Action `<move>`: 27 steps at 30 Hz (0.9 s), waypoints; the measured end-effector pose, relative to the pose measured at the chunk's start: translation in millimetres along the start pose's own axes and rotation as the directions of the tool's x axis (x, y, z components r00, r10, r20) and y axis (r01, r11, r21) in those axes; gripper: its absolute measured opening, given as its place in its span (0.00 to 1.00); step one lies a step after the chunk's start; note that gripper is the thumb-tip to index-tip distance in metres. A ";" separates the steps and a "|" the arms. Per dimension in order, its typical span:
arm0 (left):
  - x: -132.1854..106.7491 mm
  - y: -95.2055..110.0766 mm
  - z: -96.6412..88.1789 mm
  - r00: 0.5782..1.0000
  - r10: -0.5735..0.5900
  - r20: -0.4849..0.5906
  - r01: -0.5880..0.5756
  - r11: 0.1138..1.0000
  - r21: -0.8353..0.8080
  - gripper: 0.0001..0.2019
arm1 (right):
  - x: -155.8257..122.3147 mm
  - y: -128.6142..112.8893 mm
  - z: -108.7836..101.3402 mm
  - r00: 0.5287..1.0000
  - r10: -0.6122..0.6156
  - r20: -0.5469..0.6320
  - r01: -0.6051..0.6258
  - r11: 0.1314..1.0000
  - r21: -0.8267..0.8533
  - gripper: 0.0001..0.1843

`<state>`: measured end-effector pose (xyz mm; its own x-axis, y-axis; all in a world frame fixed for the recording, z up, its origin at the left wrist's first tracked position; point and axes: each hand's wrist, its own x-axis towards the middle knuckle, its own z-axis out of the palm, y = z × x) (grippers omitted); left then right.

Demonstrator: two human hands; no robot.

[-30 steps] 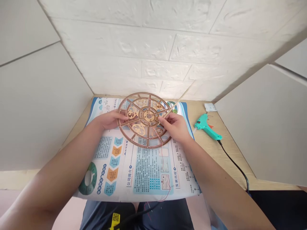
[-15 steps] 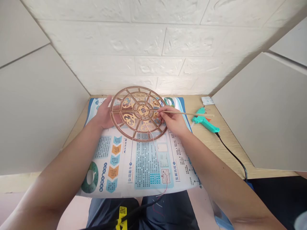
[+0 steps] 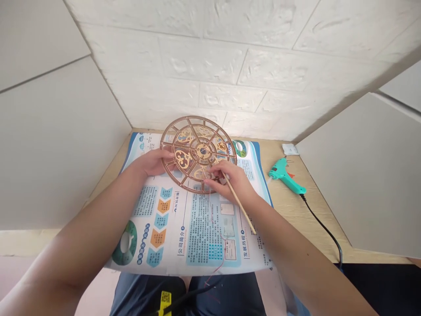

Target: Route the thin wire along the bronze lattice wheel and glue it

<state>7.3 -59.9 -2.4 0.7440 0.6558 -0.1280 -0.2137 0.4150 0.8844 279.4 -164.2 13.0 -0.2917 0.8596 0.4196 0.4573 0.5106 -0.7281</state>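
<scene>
While the left hand (image 3: 153, 161) holds a round wooden wheel (image 3: 203, 151) by its edge, the right hand (image 3: 228, 180) grips a thin wooden stick (image 3: 240, 204), hands apart, wheel between them, over a printed paper sheet (image 3: 204, 228)

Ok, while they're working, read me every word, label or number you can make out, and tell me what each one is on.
"公司简介": heading on the blue-and-white printed paper poster.
"发展历程": heading on the same poster, further right.
Heading beside the orange and blue chevrons: too small and blurred to read.
Poster body text: too small to read.
Small yellow rectangular tag by the lap: QR code, no legible words.
</scene>
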 end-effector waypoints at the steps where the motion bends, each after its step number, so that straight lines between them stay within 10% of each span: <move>1: 0.1 0.6 0.9 1.000 0.003 0.015 -0.003 1.000 0.007 0.21 | -0.2 -0.6 2.7 1.000 -0.017 0.001 0.017 1.000 -0.019 0.08; 16: 0.3 -3.7 -9.2 0.987 -0.013 0.160 0.005 0.999 0.054 0.23 | -3.6 -4.7 -0.6 0.996 -0.087 0.029 0.088 0.995 -0.047 0.08; 27: 0.3 -2.8 -9.7 0.982 -0.048 0.185 0.039 0.998 0.053 0.23 | -8.5 -5.3 1.7 0.988 0.142 -0.057 -0.125 0.962 0.243 0.05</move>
<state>2.0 -54.7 -9.3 0.8576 0.5071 -0.0854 -0.1504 0.4062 0.9013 278.1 -174.2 12.4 -0.1756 0.9232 0.3418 0.2726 0.3792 -0.8843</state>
